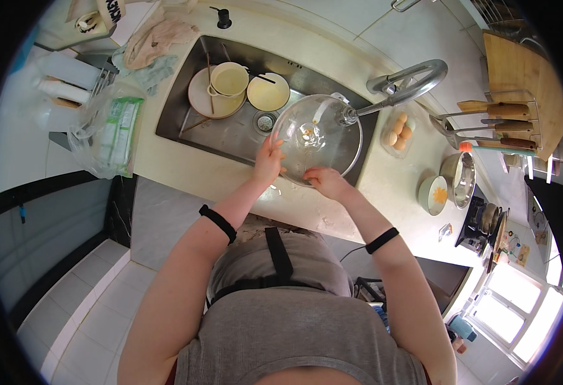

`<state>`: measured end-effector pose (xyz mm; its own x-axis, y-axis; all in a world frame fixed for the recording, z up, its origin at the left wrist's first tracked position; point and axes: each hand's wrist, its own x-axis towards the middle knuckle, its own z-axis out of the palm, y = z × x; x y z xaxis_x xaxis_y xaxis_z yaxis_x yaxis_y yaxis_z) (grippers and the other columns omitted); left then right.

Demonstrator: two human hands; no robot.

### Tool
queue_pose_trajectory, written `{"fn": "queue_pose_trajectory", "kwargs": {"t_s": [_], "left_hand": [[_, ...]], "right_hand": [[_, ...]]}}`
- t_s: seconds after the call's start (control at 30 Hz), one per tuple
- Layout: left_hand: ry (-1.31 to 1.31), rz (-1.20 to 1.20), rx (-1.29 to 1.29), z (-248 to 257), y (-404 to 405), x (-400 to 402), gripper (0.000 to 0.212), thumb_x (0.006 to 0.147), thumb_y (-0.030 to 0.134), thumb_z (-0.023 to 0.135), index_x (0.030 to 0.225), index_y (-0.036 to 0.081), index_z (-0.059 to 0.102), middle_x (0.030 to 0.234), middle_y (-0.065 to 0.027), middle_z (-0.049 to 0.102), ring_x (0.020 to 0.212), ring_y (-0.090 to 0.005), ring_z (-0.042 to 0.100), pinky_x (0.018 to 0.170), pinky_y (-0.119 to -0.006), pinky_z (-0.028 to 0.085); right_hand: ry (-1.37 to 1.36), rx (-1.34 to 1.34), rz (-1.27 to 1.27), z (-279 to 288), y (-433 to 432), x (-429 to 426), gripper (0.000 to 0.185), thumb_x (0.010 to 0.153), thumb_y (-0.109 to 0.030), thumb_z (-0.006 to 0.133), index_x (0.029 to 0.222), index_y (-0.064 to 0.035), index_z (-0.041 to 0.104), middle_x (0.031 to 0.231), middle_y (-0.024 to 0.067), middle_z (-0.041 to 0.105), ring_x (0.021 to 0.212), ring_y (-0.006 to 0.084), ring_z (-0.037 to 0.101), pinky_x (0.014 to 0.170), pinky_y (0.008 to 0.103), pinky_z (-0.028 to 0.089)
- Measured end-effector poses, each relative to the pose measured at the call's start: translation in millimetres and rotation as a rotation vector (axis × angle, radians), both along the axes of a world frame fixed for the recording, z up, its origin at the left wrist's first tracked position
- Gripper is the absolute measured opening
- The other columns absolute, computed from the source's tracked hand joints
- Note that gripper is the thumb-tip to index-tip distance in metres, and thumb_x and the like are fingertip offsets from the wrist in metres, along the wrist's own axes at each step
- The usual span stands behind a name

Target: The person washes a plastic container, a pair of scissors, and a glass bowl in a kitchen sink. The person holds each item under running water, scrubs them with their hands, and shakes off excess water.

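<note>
A large round clear bowl point(332, 144) is tilted over the right part of the stainless-steel sink point(223, 139). My left hand point(268, 161) grips its left side, thumb at the rim and fingers beneath or behind the wall. At the near rim, the curled fingers of my right hand point(325, 182) touch the bowl; whether they pinch something small cannot be told. The head of the chrome faucet point(346, 116) is over the bowl's far right side. Bright reflections, perhaps water, show at the bowl's middle.
Left in the sink are a plate point(198, 91), a cream pot point(229, 78), a yellowish bowl point(268, 92) and chopsticks point(196, 124). Eggs point(399, 132) sit in a clear tray on the right counter, near a bowl with yellow food point(439, 195) and a metal bowl point(464, 180).
</note>
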<state>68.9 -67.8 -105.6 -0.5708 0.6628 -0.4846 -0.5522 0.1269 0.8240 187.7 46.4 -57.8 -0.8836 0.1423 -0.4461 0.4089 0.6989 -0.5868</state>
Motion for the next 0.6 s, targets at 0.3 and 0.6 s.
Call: {"fn": "queue_pose_trajectory", "kwargs": {"t_s": [0.3,0.6], "left_hand": [[0.024,-0.008,-0.011,-3,0,-1,0.039,0.078,0.012,0.03,0.116,0.011,0.023,0.11,-0.0088,0.036,0.08,-0.0174,0.048,0.046,-0.024,0.045],[-0.051,0.016,-0.017,1,2,-2,0.039,0.078,0.013,0.03,0.116,0.011,0.023,0.111,-0.0108,0.036,0.08,-0.0193,0.049,0.045,-0.025,0.045]], "right_hand": [[0.114,0.141,0.103,1,-3,1,0.022,0.067,-0.008,0.039,0.082,-0.0065,0.055,0.092,0.0065,0.051,0.085,0.0223,0.048,0.075,0.0299,0.038],[0.028,0.085,0.076,1,-7,0,0.021,0.067,-0.012,0.04,0.08,-0.008,0.056,0.09,0.0056,0.053,0.082,0.0232,0.049,0.072,0.0312,0.039]]}}
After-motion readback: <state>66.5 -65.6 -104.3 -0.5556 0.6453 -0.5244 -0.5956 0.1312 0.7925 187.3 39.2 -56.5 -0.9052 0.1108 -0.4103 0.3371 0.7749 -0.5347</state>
